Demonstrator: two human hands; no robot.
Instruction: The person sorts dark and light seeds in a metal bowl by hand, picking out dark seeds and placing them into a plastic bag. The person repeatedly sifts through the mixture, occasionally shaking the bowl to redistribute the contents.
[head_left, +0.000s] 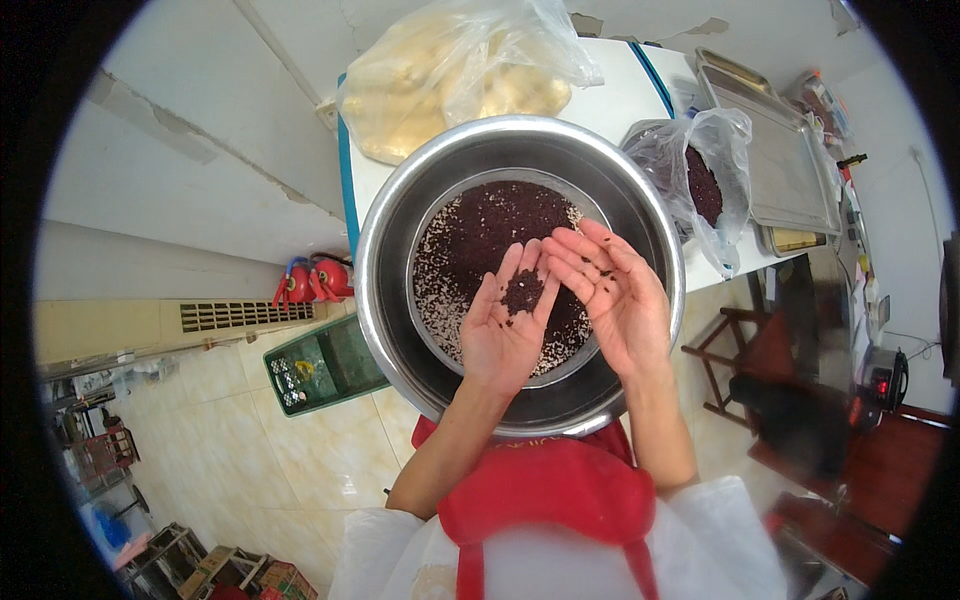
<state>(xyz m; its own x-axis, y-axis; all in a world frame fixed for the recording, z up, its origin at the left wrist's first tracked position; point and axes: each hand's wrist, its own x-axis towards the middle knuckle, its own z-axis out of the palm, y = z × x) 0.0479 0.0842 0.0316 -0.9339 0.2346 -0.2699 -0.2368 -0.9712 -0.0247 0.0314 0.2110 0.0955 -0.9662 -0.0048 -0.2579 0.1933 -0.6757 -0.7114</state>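
Note:
Both hands are palm up over a large steel basin (386, 196). On the fingers of my left hand (502, 322) lies a small heap of dark grains (523, 291). My right hand (619, 300) is tilted beside it, fingertips close to the left fingers, with a few dark bits stuck to the palm and fingers. Below the hands, the basin holds dark purple-brown grains (495, 217), with pale grains (442, 322) scattered mostly round the edge.
A clear plastic bag of pale yellow pieces (450, 90) stands behind the basin. To the right are an open plastic bag (675, 165) of dark grains and metal trays (780, 165). A green crate (330, 367) and red fire extinguishers (330, 277) are at the left.

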